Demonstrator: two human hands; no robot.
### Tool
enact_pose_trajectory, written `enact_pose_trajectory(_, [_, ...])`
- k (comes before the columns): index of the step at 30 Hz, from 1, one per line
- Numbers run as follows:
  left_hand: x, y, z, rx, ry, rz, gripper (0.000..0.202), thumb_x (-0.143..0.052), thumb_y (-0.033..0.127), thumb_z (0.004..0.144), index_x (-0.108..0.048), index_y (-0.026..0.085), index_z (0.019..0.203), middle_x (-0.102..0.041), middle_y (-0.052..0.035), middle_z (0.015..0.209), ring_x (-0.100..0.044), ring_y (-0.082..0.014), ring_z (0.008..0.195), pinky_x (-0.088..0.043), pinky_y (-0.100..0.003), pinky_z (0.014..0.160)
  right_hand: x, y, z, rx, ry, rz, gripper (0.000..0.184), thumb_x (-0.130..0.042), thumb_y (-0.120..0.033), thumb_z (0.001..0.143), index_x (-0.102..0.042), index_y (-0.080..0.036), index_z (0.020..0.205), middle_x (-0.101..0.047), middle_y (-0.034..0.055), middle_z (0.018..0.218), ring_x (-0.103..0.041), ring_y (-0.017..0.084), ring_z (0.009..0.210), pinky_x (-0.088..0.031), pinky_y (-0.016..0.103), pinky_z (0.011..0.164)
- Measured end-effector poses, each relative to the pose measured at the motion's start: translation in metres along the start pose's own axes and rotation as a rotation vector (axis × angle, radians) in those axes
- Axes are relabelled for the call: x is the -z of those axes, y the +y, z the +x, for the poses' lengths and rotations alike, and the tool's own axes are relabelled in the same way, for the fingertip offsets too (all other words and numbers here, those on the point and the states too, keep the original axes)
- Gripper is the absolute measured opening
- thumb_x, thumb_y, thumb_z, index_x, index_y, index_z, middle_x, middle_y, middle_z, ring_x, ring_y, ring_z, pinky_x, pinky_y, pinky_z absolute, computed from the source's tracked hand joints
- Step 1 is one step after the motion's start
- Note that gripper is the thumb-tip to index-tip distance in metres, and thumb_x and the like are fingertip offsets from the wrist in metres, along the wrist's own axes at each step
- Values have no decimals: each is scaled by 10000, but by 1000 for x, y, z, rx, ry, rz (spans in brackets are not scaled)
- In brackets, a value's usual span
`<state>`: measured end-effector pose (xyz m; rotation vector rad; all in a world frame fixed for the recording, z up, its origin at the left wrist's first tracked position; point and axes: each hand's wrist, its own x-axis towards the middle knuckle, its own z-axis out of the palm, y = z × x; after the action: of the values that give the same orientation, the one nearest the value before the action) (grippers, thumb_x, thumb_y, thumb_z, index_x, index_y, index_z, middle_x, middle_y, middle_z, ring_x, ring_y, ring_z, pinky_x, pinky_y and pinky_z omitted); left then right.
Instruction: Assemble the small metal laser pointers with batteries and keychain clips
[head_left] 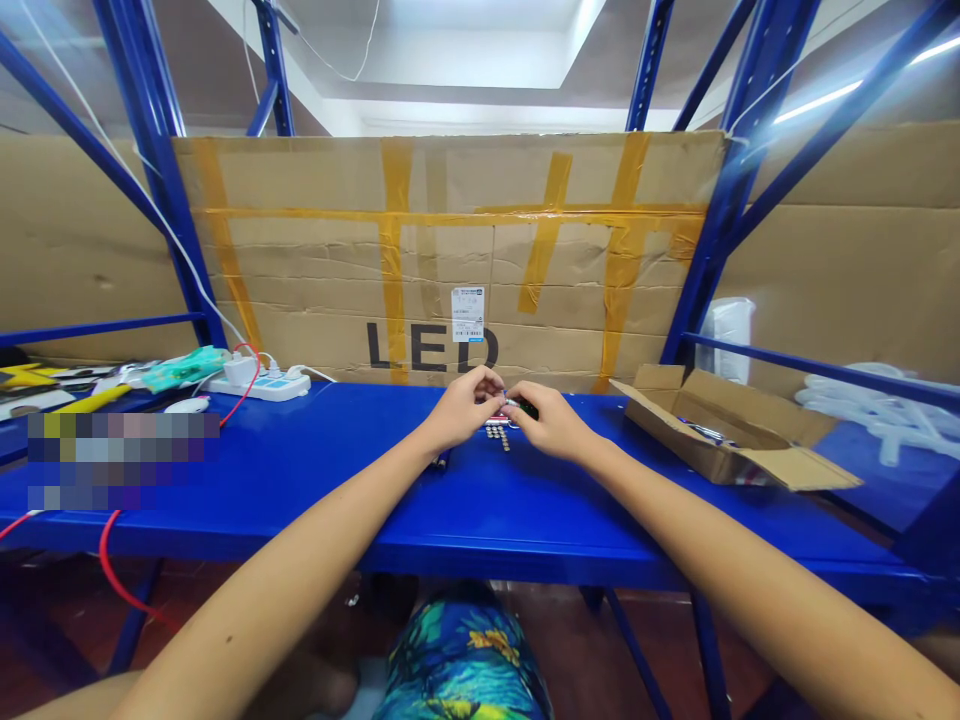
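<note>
My left hand (465,405) and my right hand (551,420) meet above the middle of a blue metal shelf (337,480). Both are closed in a pinch around a small dark object (523,406) held between their fingertips. I cannot make out what the object is. Just below the hands, several small round metallic pieces (498,434) lie in a cluster on the shelf. A small dark item (442,461) lies on the shelf under my left wrist.
An open cardboard box (739,435) lies on the right. A white power strip (259,383) with a red cable stands at the back left, beside a green pouch (184,368) and yellow tools. A taped cardboard sheet marked LED (450,260) backs the shelf. White tubes (892,410) lie far right.
</note>
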<state>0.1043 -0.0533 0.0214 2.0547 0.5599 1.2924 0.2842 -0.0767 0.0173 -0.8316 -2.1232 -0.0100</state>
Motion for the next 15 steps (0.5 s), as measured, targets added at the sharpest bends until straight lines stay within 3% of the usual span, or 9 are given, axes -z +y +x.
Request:
enact_pose_trajectory(2, [0, 1, 0, 4, 10, -21, 153, -650, 187, 783, -536, 153, 879, -579, -14, 837, -566, -118, 783, -457, -259, 713, 1, -1, -1, 14, 35, 18, 100, -571, -193, 800, -512, -198, 881, -591, 51, 837, -525, 181, 737, -418, 308, 677])
enact_pose_trajectory(5, [0, 2, 1, 9, 16, -22, 178, -671, 204, 768, -537, 156, 876, -579, -14, 841, -567, -119, 785, -457, -261, 719, 1, 1, -1, -1, 85, 33, 149, -532, -121, 744, -479, -207, 853, -548, 29, 793, -491, 171, 699, -409, 302, 645])
enact_pose_trajectory(10, [0, 0, 0, 13, 24, -18, 192, -677, 196, 750, -536, 157, 875, -575, -8, 825, -560, -113, 758, -448, -258, 702, 2, 5, 0, 6, 119, 50, 86, -577, -156, 784, -511, -204, 756, -546, 16, 732, -497, 163, 681, -398, 300, 643])
enact_pose_trajectory(15, [0, -2, -2, -1, 16, 2, 160, -646, 164, 767, -528, 155, 875, -573, -6, 822, -548, -107, 739, -439, -256, 693, 3, 6, -1, 21, 69, 41, 81, -570, -186, 844, -591, -190, 766, -613, 41, 751, -560, 177, 713, -421, 313, 682])
